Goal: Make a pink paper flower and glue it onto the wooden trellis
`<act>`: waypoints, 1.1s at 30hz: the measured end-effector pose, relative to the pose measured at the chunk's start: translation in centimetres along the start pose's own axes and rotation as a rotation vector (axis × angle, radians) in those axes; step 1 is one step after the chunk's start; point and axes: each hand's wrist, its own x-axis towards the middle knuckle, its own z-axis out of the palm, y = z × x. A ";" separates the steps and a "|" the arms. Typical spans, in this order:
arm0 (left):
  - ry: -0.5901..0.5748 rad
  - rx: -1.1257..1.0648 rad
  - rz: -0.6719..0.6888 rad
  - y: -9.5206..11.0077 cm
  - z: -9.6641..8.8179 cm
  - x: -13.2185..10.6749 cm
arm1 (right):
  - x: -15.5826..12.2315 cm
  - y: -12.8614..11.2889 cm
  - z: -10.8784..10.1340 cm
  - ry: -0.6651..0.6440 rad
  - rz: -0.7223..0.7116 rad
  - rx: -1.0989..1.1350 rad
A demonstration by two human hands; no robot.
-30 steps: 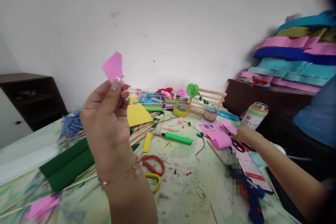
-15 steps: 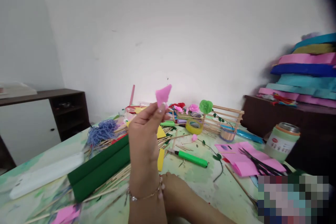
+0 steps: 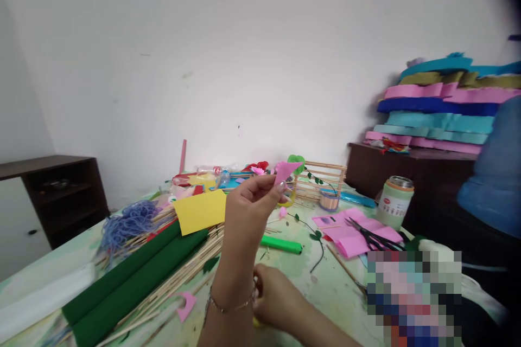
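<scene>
My left hand (image 3: 254,200) is raised over the middle of the table and pinches a small piece of pink crepe paper (image 3: 286,171) between thumb and fingertips. The paper's pointed end leans to the right. A thin bracelet circles the left wrist. Lower down, my right hand (image 3: 274,294) is close beside that wrist, its fingers curled. Part of them is hidden behind the left forearm, and I cannot make out what they hold. A bit of yellow shows just under it. Behind the hands lies a bright green cutter-like tool (image 3: 282,244).
Left are folded dark green paper (image 3: 134,276), thin sticks (image 3: 179,276), a yellow sheet (image 3: 201,211) and blue yarn (image 3: 130,225). Right are black scissors (image 3: 372,236) on pink paper (image 3: 344,246) and a green jar (image 3: 394,203). A stick rack (image 3: 325,176) stands behind.
The view has swung to the right. My left hand has moved lower and rightward with the pink paper, which now tilts more to the right. My right hand stays by the left wrist.
</scene>
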 end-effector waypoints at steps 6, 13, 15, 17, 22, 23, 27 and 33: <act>-0.227 -0.146 -0.194 -1.6 1.2 -0.2 | -0.3 2.9 -6.7 0.289 -0.177 0.522; -0.261 -0.275 -0.507 -3.9 0.6 -0.5 | 0.0 7.5 -7.3 0.274 -0.423 0.920; -0.234 -0.268 -0.513 -4.3 0.0 -0.5 | 0.1 8.1 -6.5 0.223 -0.388 0.897; -0.219 -0.251 -0.512 -4.7 -0.6 -0.3 | -0.3 8.3 -5.9 0.198 -0.361 0.882; -0.171 -0.219 -0.509 -5.9 -1.3 0.4 | -2.4 7.9 -4.4 0.129 -0.290 0.840; -0.176 -0.202 -0.525 -6.1 -1.2 0.5 | -2.8 7.7 -4.0 0.116 -0.280 0.838; -0.204 -0.131 -0.584 -7.1 -0.9 0.4 | -3.3 7.1 -3.0 0.091 -0.254 0.842; -0.201 -0.114 -0.516 -7.3 -1.1 0.5 | -3.0 6.0 -4.0 0.127 -0.219 0.839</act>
